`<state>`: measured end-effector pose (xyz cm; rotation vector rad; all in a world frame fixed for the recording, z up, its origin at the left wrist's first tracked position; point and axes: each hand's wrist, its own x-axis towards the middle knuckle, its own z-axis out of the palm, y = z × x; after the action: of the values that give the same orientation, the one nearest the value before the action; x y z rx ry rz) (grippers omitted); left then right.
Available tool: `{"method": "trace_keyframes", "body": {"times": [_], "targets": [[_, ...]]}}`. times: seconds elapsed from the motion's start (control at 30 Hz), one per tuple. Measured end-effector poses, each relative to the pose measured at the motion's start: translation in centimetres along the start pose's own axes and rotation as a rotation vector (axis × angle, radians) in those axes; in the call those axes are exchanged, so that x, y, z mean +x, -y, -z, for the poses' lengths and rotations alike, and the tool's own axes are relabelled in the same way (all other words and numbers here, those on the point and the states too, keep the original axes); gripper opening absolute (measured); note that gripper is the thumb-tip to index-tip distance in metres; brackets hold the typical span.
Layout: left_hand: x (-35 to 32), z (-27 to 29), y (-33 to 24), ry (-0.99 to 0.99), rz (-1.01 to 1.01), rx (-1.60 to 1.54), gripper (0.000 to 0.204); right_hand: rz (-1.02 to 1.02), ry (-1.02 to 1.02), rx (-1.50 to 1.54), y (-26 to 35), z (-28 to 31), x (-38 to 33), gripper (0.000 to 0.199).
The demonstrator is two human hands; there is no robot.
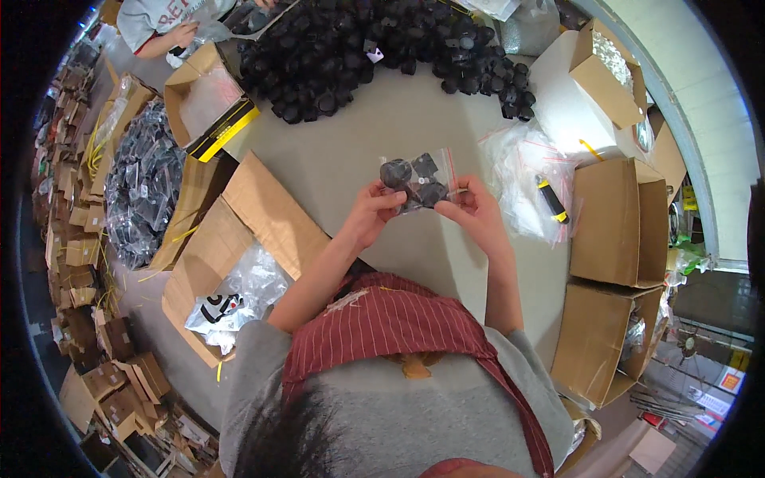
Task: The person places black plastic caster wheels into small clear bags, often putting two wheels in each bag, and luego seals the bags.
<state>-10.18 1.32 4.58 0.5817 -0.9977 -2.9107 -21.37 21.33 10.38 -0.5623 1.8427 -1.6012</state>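
A small clear bag (420, 182) of black round parts sits between our hands above the grey table (351, 151). Our left hand (373, 209) pinches its edge at nine o'clock, our right hand (473, 209) pinches it at three o'clock. A heap of black parts (374, 48) lies at twelve o'clock, well apart.

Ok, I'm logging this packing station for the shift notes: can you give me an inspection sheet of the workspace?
Surface: grey table, bare in the middle.
Job's things: small clear bag with black round parts inside, held by left hand and right hand.
Clutter: heap of black parts, pile of empty bags, black-and-yellow tool.
Grippers: both hands pinch the bag.
Cables: nothing seen.
Surroundings: open cardboard boxes, another person's hand.
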Motion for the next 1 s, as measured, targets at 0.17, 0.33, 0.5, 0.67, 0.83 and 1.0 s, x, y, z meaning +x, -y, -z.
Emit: {"method": "trace_keyframes", "body": {"times": [0.17,0.33,0.5,0.67,0.83,1.0], "targets": [[-0.8,-1.5,-0.9,0.078,-0.052,0.125,0.051,0.21,-0.1,0.044,0.2,0.0,0.1,0.011],[-1.4,-2.8,-2.5,0.187,-0.026,0.126,0.059,0.434,-0.152,-0.095,4.2,0.8,-0.9,0.012],[-1.1,-2.6,-3.5,0.23,-0.103,0.077,0.053,0.612,-0.207,-0.267,6.2,0.6,-1.0,0.013],[-1.7,-2.2,-3.3,0.253,-0.063,0.097,0.052,0.547,-0.176,-0.195,4.6,1.5,-0.6,0.006],[-2.5,-3.5,-3.0,0.175,-0.039,0.01,0.034,0.218,0.046,0.28,4.0,0.6,-0.4,0.01],[-2.5,-4.2,-2.6,0.145,0.004,0.043,0.031,0.225,-0.013,0.236,2.9,0.1,-0.4,0.027]]}}
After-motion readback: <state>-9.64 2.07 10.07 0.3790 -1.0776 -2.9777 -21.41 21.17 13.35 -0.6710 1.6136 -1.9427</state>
